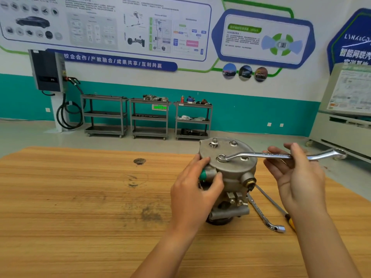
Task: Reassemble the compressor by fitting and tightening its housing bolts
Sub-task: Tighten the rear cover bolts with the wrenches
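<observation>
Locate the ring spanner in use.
In the head view, right of centre: the ring spanner lies across the compressor top, its ring on a bolt, its shaft held by the right hand.

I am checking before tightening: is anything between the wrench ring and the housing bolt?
Nothing visible. The wrench ring sits on the bolt on the compressor cover; the right hand holds its shank, and the left hand grips the body.
</observation>
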A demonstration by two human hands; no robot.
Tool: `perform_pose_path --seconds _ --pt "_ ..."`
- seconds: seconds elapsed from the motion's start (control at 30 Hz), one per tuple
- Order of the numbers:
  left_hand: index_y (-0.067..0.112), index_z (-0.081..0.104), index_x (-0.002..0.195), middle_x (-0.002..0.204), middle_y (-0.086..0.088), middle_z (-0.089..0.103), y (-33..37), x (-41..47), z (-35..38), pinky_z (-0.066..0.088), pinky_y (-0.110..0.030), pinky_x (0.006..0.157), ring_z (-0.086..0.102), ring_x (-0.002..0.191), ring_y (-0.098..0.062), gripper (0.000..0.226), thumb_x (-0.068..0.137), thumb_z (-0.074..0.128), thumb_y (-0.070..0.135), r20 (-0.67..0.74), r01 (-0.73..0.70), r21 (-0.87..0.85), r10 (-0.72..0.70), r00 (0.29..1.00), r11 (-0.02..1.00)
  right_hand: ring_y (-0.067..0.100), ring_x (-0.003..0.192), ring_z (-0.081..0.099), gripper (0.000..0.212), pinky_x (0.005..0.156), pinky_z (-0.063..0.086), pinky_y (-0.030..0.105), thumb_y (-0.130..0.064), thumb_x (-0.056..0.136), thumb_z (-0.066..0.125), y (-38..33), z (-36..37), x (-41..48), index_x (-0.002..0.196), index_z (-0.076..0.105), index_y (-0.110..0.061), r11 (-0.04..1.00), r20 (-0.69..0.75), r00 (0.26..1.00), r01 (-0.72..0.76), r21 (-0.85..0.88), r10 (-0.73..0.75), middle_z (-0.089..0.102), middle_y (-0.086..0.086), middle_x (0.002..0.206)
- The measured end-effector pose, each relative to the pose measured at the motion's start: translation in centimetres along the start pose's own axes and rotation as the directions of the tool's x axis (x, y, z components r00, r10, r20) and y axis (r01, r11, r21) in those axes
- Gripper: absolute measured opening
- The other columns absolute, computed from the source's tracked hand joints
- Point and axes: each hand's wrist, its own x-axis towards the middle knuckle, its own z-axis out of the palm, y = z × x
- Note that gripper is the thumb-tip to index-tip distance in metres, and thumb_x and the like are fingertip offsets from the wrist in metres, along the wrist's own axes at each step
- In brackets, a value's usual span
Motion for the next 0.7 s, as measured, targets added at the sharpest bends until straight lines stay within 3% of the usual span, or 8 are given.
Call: perform_pose_path --seconds 0.2,0.33,0.47,0.7 --pt "0.009 0.068 0.098 0.093 0.005 0.061 0.0 0.3 -0.3 0.038 -0.001 0.076 0.052 0.087 0.01 0.031 0.071 0.071 0.021 -0.08 -0.05 0.033 0.053 0.995 0.998 0.017 0.08 0.072 0.02 0.082 0.056 0.038 -0.021 0.098 0.043 0.3 -0.4 0.1 0.084 0.056 -0.017 0.986 0.052 0.996 -0.062 -0.155 0.07 0.074 0.005 0.08" --pt "0.01 0.069 0.098 0.092 0.006 0.063 -0.4 0.9 -1.1 0.043 -0.004 0.075 0.057 0.091 0.004 0.029 0.07 0.078 0.01 -0.07 -0.016 0.03 0.018 0.997 0.999 0.02 0.11 0.059 0.028 0.095 0.04 0.044 -0.029 0.097 0.037 0.9 0.5 0.2 0.093 0.065 -0.026 0.949 0.071 0.991 -0.085 -0.305 0.111 0.064 0.003 0.117" --pt "0.008 0.071 0.098 0.091 0.004 0.065 -0.5 1.2 -1.9 0.046 -0.007 0.076 0.058 0.084 0.004 0.031 0.069 0.079 0.01 -0.066 -0.021 0.046 0.024 0.998 0.999 0.028 0.107 0.061 0.033 0.094 0.045 0.051 -0.031 0.097 0.033 0.9 1.8 0.6 0.11 0.062 -0.022 0.957 0.162 0.952 -0.23 -0.179 0.259 0.065 0.015 0.11" --pt "0.004 0.069 0.104 0.095 0.003 0.066 -0.2 1.8 -3.4 0.044 -0.006 0.081 0.061 0.084 -0.007 0.04 0.066 0.081 0.009 -0.05 -0.082 0.138 0.089 0.995 0.987 0.032 0.101 0.066 0.034 0.07 0.055 0.041 -0.026 0.097 0.034 2.0 1.5 0.0 0.12 0.058 -0.016 0.941 0.229 0.916 -0.338 0.001 0.329 0.069 0.019 0.103"
